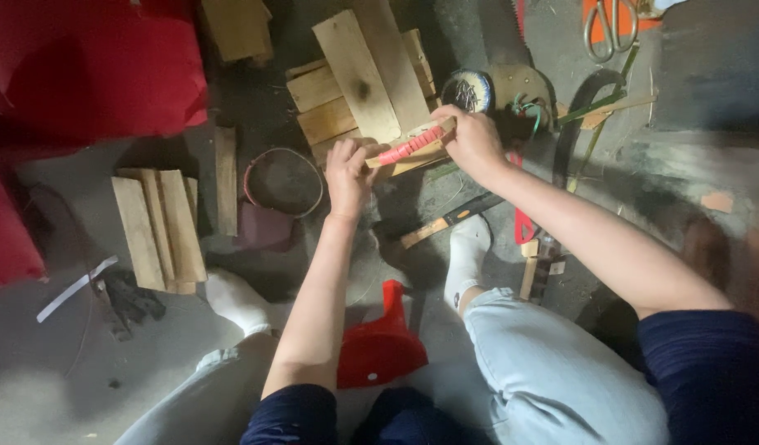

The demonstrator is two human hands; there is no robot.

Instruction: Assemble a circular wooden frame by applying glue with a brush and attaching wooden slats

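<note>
My left hand [348, 170] and my right hand [470, 137] hold the two ends of a short wooden stick [411, 142] wrapped with red cord. The stick is held level above a stack of wooden planks [359, 74] on the concrete floor. The left hand pinches the lower left end, the right hand grips the upper right end. I sit on a red plastic stool [379, 346] with my knees apart and white socks on both feet.
More planks [158, 228] lie at the left beside a round sieve-like ring [284, 181]. A hammer [445, 221], a roll of wire [467, 89], scissors [610, 29], a curved black blade [579, 115] and red sheets [91, 66] surround me.
</note>
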